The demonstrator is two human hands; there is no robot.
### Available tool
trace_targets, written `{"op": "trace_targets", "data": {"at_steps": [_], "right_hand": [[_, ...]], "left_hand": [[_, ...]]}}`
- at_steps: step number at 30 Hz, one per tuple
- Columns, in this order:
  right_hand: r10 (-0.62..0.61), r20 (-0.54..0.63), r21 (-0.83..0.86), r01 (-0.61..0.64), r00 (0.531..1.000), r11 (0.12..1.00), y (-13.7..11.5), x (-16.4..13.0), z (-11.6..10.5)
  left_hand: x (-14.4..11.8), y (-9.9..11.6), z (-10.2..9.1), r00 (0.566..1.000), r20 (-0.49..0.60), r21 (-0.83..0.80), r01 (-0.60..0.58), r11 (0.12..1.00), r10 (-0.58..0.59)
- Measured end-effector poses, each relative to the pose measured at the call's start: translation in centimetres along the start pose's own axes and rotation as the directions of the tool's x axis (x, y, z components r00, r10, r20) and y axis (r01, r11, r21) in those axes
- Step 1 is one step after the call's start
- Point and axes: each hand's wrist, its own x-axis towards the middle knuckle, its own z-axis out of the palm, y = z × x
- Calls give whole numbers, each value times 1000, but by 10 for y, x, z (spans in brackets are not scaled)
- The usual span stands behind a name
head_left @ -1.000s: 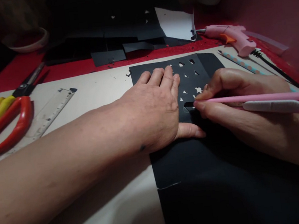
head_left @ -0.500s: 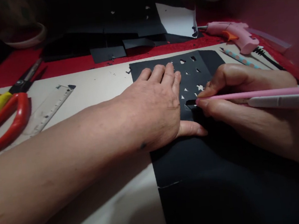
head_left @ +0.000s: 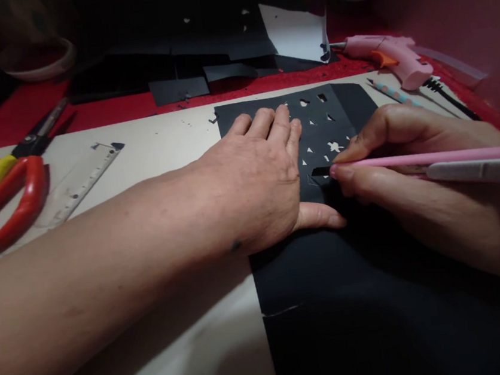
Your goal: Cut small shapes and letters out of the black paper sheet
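Note:
A long black sheet of card (head_left: 313,270) lies on a white board (head_left: 150,147), with several small cut-out holes near its far end. My left hand (head_left: 267,179) presses flat on the card, fingers stretched forward and thumb out to the right. In my right hand (head_left: 390,153) is a pink craft knife (head_left: 409,160), pinched near its blade. The dark blade (head_left: 320,171) points left and touches the card beside a small outlined shape, just right of my left hand. My right hand's lower fingers are partly hidden in shadow.
Scissors (head_left: 18,178) with red and yellow handles and a clear ruler (head_left: 87,182) lie at left. Black paper scraps (head_left: 180,90) and a white piece (head_left: 295,32) are behind. A pink glue gun (head_left: 388,54) and a patterned pencil (head_left: 395,92) lie at far right.
My right hand has shifted slightly right with the craft knife, and the blade has drawn back a little from the outlined shape's left side. My left hand stays pressed on the card.

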Motion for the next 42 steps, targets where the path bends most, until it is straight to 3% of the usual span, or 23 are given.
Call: {"op": "trace_targets", "data": {"at_steps": [9, 42], "right_hand": [[-25, 20, 6, 25, 999, 1000, 3, 1, 2], [-46, 22, -35, 47, 999, 998, -1, 4, 1]], "left_hand": [[0, 0, -4, 999, 42, 42, -14, 999, 12], [-2, 2, -2, 1000, 16, 29, 13, 999, -13]]}}
